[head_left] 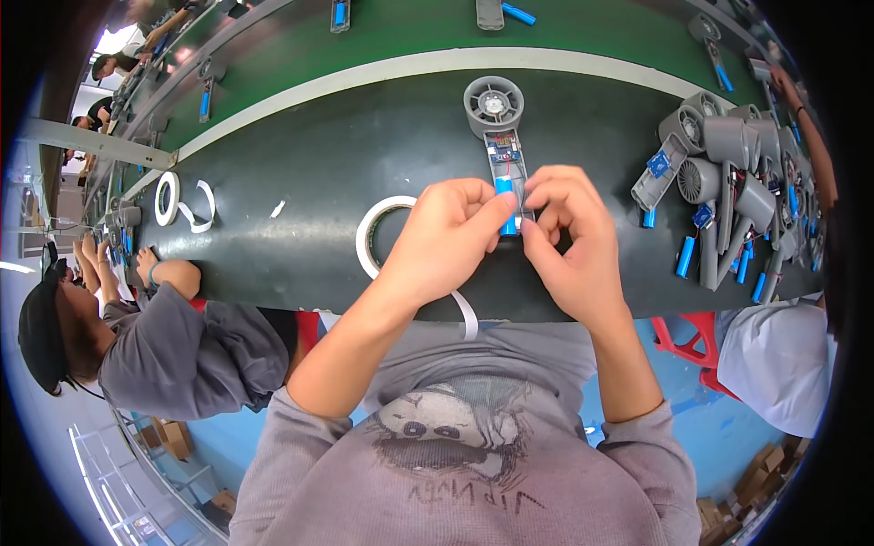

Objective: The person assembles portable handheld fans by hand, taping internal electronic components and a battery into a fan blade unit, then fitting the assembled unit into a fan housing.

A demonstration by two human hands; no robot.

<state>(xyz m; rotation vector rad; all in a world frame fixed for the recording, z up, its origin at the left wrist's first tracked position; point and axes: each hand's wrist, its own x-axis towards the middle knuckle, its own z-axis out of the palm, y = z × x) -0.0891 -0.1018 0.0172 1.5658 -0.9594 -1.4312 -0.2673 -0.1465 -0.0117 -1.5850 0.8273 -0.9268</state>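
Observation:
A grey handheld fan housing (494, 102) lies on the dark table in front of me, its round head pointing away. Its handle is opened up, showing a small circuit board (503, 147) with thin wires. Below the board sits a blue cylindrical battery (506, 186). My left hand (446, 235) is closed on the battery, thumb and forefinger at its side. On the other side of the handle, my right hand (575, 244) has curled fingers and thumb brought close together by the handle's edge; anything between them is too small to make out.
A roll of white tape (366, 238) stands left of my left hand, with a loose strip (467, 317) over the table edge. Fan housings (728, 141) and batteries are heaped at right. Another tape roll (167, 198) lies far left. Co-workers sit either side; a green belt (410, 41) runs beyond.

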